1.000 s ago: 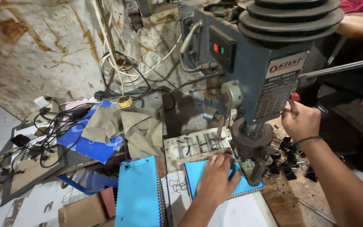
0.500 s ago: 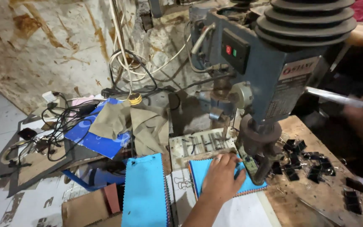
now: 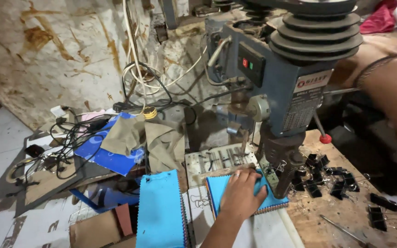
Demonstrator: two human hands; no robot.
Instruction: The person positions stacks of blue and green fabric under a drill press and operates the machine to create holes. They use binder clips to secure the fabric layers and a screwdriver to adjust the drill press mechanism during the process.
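Note:
My left hand (image 3: 242, 193) lies flat on a blue spiral-bound notebook (image 3: 216, 192) and holds it down on the wooden bench. The fingertips reach the base of the spindle (image 3: 283, 167) of a grey-blue drill press (image 3: 290, 92). My right forearm (image 3: 391, 96), with a thin bracelet, is blurred at the upper right beside the machine head, near a thin feed lever (image 3: 341, 91). The right hand itself is hidden or smeared. A second lever with a red knob (image 3: 326, 138) hangs lower.
A stack of blue notebooks (image 3: 161, 211) lies left of the held one. Several black binder clips (image 3: 320, 177) are scattered on the bench at the right, with a metal rod (image 3: 345, 232) near the front. Tangled cables (image 3: 70, 133) and olive cloth (image 3: 161, 142) sit at the back left.
My right hand has left the red-knobbed lever and swung up and right, now blurred near the machine head. The view has shifted closer. My left hand stays on the blue notebook.

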